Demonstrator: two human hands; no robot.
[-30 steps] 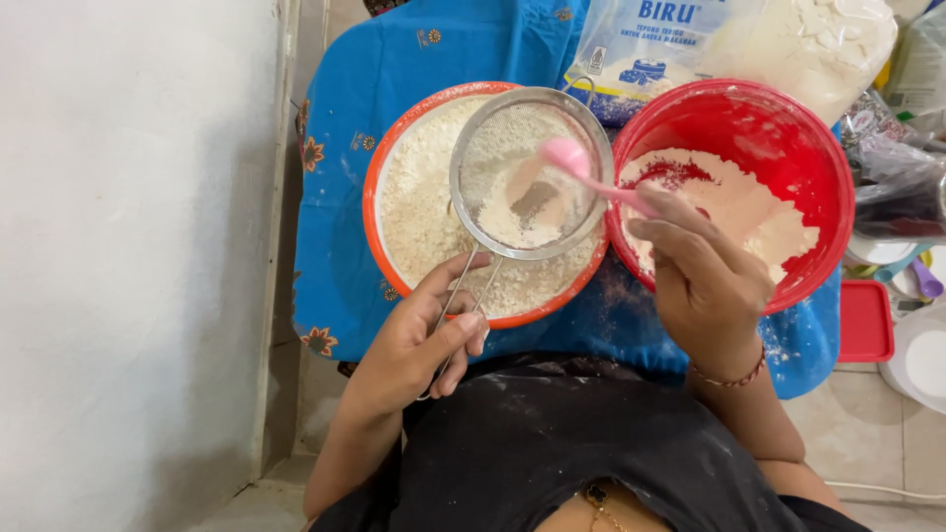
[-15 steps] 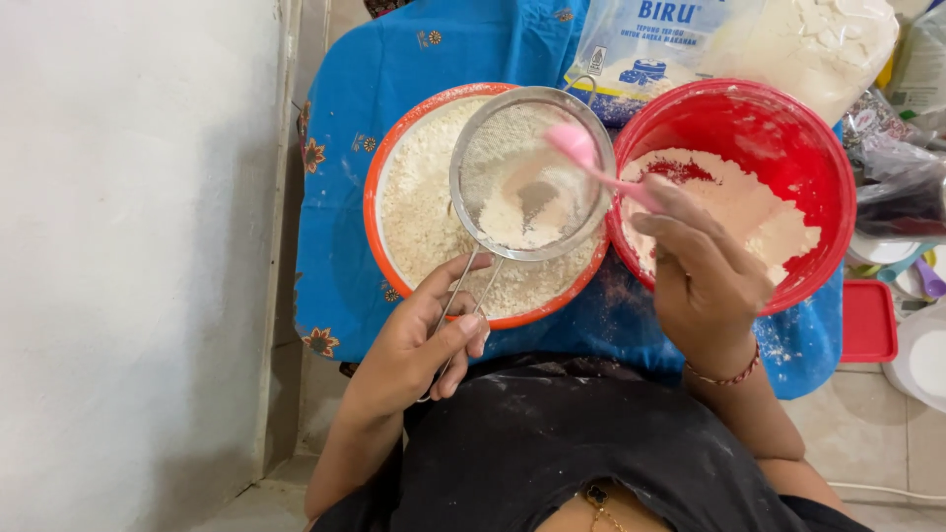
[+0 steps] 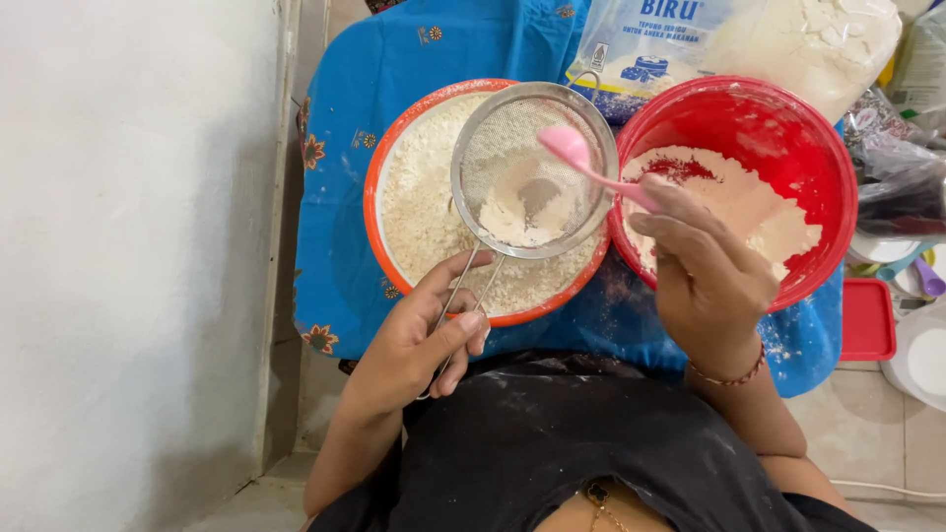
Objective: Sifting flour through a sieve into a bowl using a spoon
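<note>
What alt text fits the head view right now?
The left hand holds a metal sieve over an orange bowl of sifted flour while the right hand holds a pink spoon in the sieve; a red bowl of flour sits alongside.

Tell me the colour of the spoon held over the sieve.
Pink; the spoon shows clearly in the head view.

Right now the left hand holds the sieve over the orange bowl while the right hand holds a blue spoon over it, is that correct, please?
Not quite: the spoon is pink, not blue, as the head view shows. The left hand does hold the sieve over the orange bowl, and the right hand holds the spoon.
</note>
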